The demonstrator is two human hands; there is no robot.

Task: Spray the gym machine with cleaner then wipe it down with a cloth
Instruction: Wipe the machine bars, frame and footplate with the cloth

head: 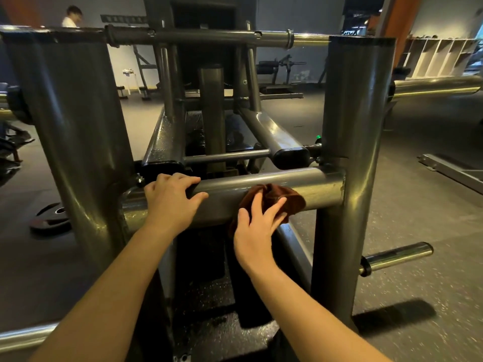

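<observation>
A dark grey steel gym machine fills the view, with two thick uprights and a horizontal crossbar [316, 188] between them. My right hand [257, 227] presses a crumpled brown cloth [285, 198] against the front of the crossbar, with its fingers spread over the cloth. My left hand [170, 198] rests on the crossbar to the left, its fingers curled over the top of the tube. No spray bottle shows.
A chrome peg [397, 257] sticks out low on the right upright [350, 152]. A black weight plate [51, 218] lies on the floor at left. Chrome bars jut out at both sides. A person [71, 17] stands far back left. Cubby shelves [439, 57] line the right wall.
</observation>
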